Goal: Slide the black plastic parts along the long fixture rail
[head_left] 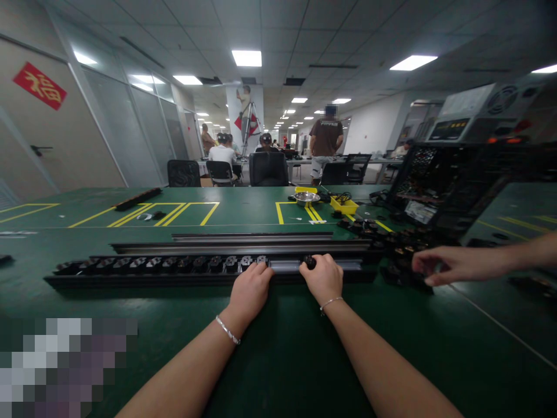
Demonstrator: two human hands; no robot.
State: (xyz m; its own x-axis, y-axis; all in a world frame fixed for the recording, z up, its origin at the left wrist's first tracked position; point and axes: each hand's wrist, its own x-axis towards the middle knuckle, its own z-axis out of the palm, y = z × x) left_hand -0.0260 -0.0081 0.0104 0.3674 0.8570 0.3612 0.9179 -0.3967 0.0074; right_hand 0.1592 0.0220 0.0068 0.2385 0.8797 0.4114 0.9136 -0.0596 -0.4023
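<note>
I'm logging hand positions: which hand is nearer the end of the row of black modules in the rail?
Left. The left hand rests right at the row's last module; the right hand sits farther right, beyond the bare channel stretch.

Head-worn view, forward and down, close over green table [282,360]
</note>
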